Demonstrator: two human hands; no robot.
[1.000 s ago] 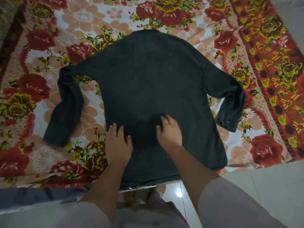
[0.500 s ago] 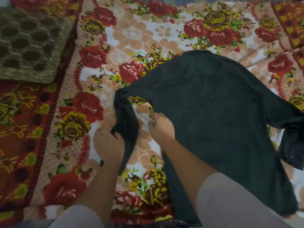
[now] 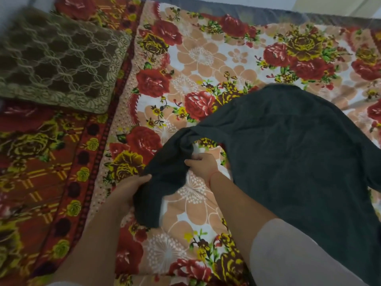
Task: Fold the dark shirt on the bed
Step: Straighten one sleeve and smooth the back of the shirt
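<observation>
Dark shirt [image 3: 288, 157] lay spread on the bed [image 3: 195, 58], right of centre. Both hands held its left sleeve [image 3: 162, 182], fingers [image 3: 190, 162] curled round the cloth: left hand [image 3: 127, 193] near the cuff, right hand [image 3: 203, 165] higher. Sleeve fold looked begun; next, carry it rightward onto the body.

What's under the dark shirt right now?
The floral bedsheet shows around the dark shirt and below its sleeve, which the left hand and right hand grip. Anything beneath the shirt's body is covered.
</observation>
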